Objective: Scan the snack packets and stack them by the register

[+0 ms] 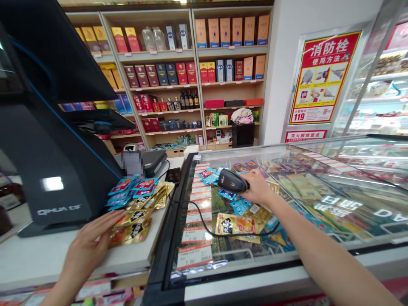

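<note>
My right hand (pixel 259 188) is closed around a black barcode scanner (pixel 232 181), held over the glass lid of a chest freezer (pixel 287 255). The scanner's black cable (pixel 204 221) curls across the glass. Gold snack packets (pixel 237 225) and blue packets (pixel 239 205) lie on the lid just under the scanner. My left hand (pixel 91 242) rests on the white counter (pixel 38 259) with its fingers stretched out, touching a gold snack packet (pixel 132 231) at the edge of a pile of gold, blue and red packets (pixel 140 195).
A black checkout terminal (pixel 47 170) stands at the left of the counter. Behind it lie a small black device and a card reader (pixel 174 174). Wooden shelves of boxed liquor (pixel 191 68) fill the back wall. A red fire-safety poster (pixel 323 76) hangs right, beside a refrigerated display.
</note>
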A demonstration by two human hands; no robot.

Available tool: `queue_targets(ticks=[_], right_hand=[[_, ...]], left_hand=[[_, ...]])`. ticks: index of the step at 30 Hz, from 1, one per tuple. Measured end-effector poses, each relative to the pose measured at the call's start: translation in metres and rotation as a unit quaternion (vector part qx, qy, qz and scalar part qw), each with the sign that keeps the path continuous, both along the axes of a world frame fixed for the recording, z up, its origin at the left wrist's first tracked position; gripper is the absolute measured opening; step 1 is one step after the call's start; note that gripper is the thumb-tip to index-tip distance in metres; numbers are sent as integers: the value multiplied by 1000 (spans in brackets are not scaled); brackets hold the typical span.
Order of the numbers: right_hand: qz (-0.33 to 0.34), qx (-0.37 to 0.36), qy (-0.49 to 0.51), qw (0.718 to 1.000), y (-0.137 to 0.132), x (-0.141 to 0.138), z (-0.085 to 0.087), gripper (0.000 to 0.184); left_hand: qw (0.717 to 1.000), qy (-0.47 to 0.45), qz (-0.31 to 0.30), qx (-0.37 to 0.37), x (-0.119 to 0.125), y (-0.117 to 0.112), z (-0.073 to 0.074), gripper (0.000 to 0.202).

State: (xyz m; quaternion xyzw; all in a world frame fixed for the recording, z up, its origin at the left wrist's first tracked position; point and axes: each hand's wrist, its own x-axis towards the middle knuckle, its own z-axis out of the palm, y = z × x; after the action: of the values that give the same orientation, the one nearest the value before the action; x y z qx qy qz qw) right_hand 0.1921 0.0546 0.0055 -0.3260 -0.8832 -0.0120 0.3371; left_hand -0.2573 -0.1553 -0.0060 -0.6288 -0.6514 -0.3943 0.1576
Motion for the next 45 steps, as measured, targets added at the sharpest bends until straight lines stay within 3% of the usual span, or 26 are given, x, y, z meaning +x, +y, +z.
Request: queue_targets(ticks=[4, 9, 16, 19, 22, 25, 28, 32, 38, 45], right_hand=[[-15, 5, -5, 1000, 2, 1, -2, 19], [-27, 8, -9, 1000, 4, 3, -3, 20], [-36, 3, 1, 999, 5, 6, 0, 29], [-47, 4, 3, 999, 6, 7, 2, 31], [-58, 0, 0, 998, 9, 8, 2, 28], [-66, -1, -4, 998, 11, 9, 2, 23], [-70, -2, -6, 998, 14, 9, 1, 21], [-66, -2, 1, 998, 16, 11, 0, 22], [-77, -12, -3, 997, 16, 16, 7, 23], [-74, -46, -33, 996, 13, 19, 14, 21]], left_hand=[[999, 12, 28, -41, -21, -4, -11, 30], [994, 61, 55, -76, -6, -6, -11, 34], [992, 92, 89, 8, 15, -14, -2, 33], [994, 88, 42, 47, 38, 0, 9, 32], [995, 65, -56, 54, 83, 27, 19, 31], [986, 38, -157, -32, 141, 58, 23, 30], [953, 24, -249, -170, 198, 85, 19, 28], [915, 29, -285, -284, 244, 109, 14, 26], [882, 54, -263, -388, 261, 121, 20, 28], [886, -52, -243, -392, 253, 126, 9, 29]])
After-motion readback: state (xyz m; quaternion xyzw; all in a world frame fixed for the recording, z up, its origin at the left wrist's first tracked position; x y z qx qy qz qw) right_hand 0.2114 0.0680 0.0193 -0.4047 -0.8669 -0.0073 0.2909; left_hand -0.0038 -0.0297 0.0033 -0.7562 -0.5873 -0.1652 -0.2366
